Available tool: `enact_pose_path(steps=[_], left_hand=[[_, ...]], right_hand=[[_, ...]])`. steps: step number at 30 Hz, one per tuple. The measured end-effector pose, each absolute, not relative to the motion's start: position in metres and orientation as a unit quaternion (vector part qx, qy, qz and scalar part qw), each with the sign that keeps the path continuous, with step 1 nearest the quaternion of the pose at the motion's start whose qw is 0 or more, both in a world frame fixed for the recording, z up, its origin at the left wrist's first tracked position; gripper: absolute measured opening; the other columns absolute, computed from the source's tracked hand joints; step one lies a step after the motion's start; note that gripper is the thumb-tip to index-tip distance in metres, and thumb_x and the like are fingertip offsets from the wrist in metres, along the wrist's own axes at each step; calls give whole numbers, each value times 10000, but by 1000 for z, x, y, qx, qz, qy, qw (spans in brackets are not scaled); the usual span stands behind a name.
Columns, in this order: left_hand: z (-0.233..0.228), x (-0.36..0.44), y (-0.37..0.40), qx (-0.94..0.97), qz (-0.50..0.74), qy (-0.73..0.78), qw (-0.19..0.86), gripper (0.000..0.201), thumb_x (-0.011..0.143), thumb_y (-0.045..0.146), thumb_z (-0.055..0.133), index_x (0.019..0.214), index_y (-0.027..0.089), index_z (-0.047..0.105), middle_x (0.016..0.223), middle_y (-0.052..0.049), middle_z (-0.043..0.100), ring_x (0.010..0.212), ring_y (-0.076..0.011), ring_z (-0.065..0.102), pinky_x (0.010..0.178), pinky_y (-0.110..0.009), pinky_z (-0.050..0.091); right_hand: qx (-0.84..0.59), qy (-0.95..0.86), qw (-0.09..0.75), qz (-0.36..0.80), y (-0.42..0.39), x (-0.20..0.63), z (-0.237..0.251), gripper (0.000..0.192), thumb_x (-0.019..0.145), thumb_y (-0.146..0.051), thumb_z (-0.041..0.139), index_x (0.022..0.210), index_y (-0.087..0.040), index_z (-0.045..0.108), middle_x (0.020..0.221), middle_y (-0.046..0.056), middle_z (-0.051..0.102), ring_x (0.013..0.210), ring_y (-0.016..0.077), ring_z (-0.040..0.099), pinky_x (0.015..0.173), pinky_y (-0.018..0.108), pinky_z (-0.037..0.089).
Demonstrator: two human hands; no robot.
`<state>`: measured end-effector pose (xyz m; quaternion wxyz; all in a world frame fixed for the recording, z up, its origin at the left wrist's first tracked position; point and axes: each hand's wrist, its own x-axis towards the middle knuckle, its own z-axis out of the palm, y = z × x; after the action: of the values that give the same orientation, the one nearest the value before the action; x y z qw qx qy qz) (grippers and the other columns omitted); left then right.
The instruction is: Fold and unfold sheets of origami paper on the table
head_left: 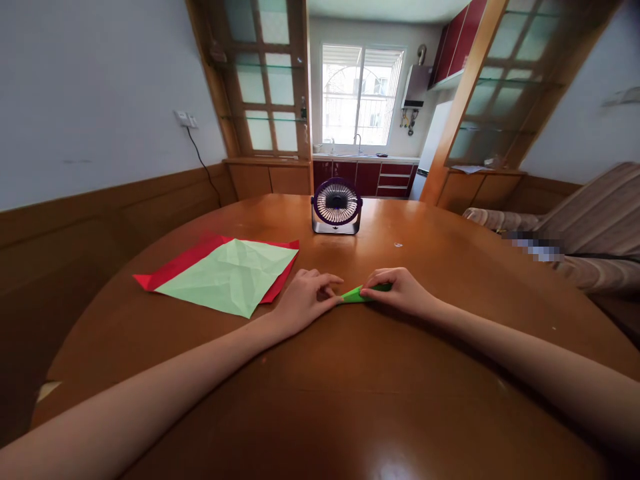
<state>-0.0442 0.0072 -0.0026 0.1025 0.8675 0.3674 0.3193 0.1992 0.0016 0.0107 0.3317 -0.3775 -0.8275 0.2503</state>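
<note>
A narrow piece of folded bright green paper (353,295) lies low over the table (320,413), between my two hands. My left hand (307,293) pinches its pointed left tip with thumb and forefinger, the other fingers loosely curled. On the right, my right hand (400,290) grips the wider end, thumb in front, and covers part of it. Creased pale green paper (235,270) lies to the left of my left hand, on top of red paper (175,267) whose edges stick out behind and beside it.
A small purple desk fan (337,203) stands beyond my hands near the table's far side. A tiny pale scrap (398,245) lies right of it. At the right is a striped sofa (595,213); a black cord (200,157) hangs from the left wall socket.
</note>
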Motion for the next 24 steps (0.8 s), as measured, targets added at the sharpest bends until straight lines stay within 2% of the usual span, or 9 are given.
enact_pose_path(steps=[2,9,16,24], left_hand=[[-1,-45,7,858,327,374,129,260,823,288,677,1075,225,673,789,-2,715,808,-199,605,805,-350,420],[-3,-46,10,817,328,389,270,300,799,214,638,1097,184,655,832,-17,728,798,-183,664,781,-333,496],[-4,-52,24,712,298,428,470,340,673,246,757,977,138,651,787,-27,732,726,-167,682,667,-276,501],[0,-57,32,685,258,435,525,433,566,267,835,934,139,646,730,-13,727,652,-148,663,598,-244,458]], right_hand=[[-389,-813,350,254,2,197,11,228,815,-385,679,796,-171,756,826,61,714,765,179,646,719,304,505],[-406,-792,371,264,17,197,9,138,749,-330,738,762,-197,773,872,71,723,806,197,668,786,348,528],[-423,-784,350,291,29,202,4,188,711,-363,758,724,-175,758,840,71,731,784,197,670,739,320,531],[-457,-758,320,337,35,201,5,228,663,-374,781,690,-151,746,735,58,724,688,170,644,586,250,479]])
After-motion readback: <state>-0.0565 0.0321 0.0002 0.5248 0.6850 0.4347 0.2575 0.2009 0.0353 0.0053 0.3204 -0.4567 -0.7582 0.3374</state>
